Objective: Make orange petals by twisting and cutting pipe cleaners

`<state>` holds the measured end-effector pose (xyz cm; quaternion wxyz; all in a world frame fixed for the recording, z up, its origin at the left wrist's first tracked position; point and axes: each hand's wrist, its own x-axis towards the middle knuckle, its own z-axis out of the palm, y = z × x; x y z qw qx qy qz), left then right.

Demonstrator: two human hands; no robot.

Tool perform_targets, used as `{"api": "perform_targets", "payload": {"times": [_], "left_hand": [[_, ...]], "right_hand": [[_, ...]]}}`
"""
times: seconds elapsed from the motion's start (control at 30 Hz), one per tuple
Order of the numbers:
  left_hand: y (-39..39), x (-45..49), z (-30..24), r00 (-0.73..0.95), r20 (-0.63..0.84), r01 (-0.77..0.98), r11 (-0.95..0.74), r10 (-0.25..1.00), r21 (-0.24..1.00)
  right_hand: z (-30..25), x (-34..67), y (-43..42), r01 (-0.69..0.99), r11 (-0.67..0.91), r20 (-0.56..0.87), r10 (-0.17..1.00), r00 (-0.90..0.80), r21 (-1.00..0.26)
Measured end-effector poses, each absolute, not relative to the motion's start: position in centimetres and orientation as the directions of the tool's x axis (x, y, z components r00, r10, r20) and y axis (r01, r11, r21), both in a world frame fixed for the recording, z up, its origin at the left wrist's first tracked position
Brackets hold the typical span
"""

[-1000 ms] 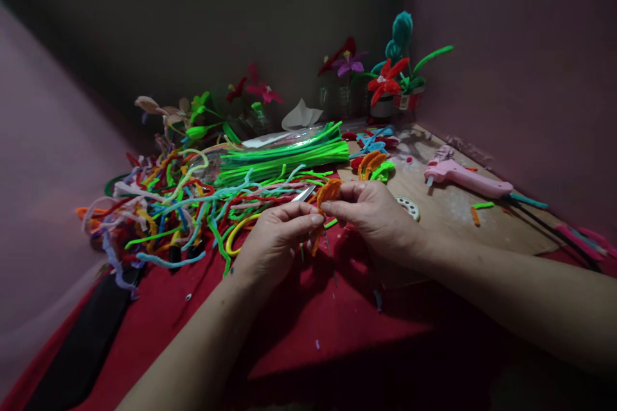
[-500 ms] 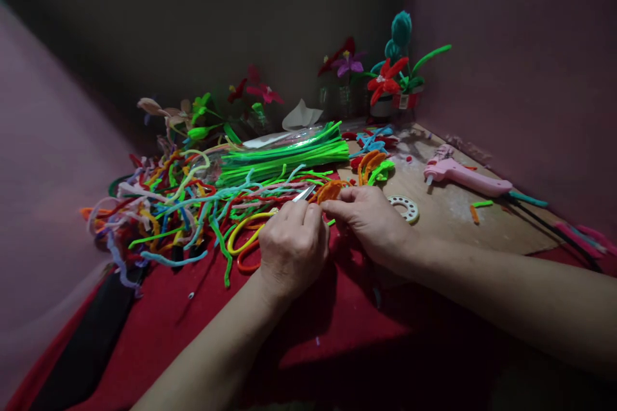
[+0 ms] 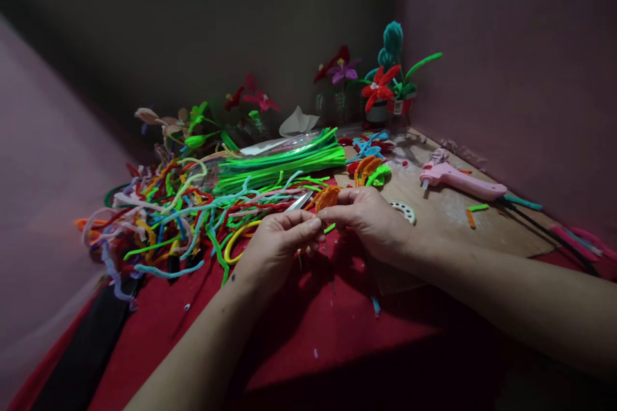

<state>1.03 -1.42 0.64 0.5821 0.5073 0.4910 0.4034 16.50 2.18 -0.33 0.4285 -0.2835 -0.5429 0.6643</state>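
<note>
Both my hands meet over the red cloth [image 3: 308, 327] at the middle of the view. My right hand [image 3: 369, 221] pinches a small orange pipe-cleaner piece [image 3: 328, 196] shaped like a petal. My left hand [image 3: 277, 244] is closed, its fingertips pinched together just below that piece; a thin wire stem [image 3: 328, 263] hangs down between the hands. Scissors [image 3: 299, 201] lie just behind my left hand, partly hidden by loose pipe cleaners.
A tangled heap of coloured pipe cleaners [image 3: 164, 212] lies at left, a bundle of green ones [image 3: 284, 160] behind. A pink glue gun [image 3: 457, 180] and a white ring [image 3: 402, 209] rest on the wooden board [image 3: 448, 218]. Pipe-cleaner flowers [image 3: 380, 83] stand at the back.
My left hand turned over the orange piece and came back to a pinch under it. The right hand kept hold of the piece. The camera tilted slightly.
</note>
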Motion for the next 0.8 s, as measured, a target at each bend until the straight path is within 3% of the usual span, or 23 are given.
{"api": "perform_targets", "payload": {"times": [0.23, 0.37, 0.53, 0.7, 0.8], "left_hand": [[-1.8, 1.4, 0.7, 0.194, -0.147, 0.099, 0.130, 0.970, 0.987], [-2.0, 1.6, 0.8, 0.161, -0.112, 0.231, 0.073, 0.981, 0.970], [-2.0, 2.1, 1.1, 0.082, -0.133, 0.301, 0.103, 0.988, 0.948], [-2.1, 2.7, 1.0, 0.011, -0.124, 0.292, 0.116, 0.992, 0.949], [-2.1, 2.8, 0.7, -0.001, -0.132, 0.214, 0.129, 0.991, 0.968]], "right_hand": [[-0.6, 16.7, 2.8, -0.178, 0.107, 0.162, 0.932, -0.324, -0.978], [-0.3, 16.9, 2.8, -0.123, 0.158, 0.193, 0.908, -0.372, -0.980], [-0.1, 16.8, 2.2, 0.012, 0.368, 0.336, 0.861, -0.381, -0.930], [-0.6, 16.6, 1.7, 0.092, 0.532, 0.472, 0.807, -0.355, -0.841], [-0.5, 16.6, 1.8, 0.073, 0.496, 0.442, 0.824, -0.355, -0.865]]}}
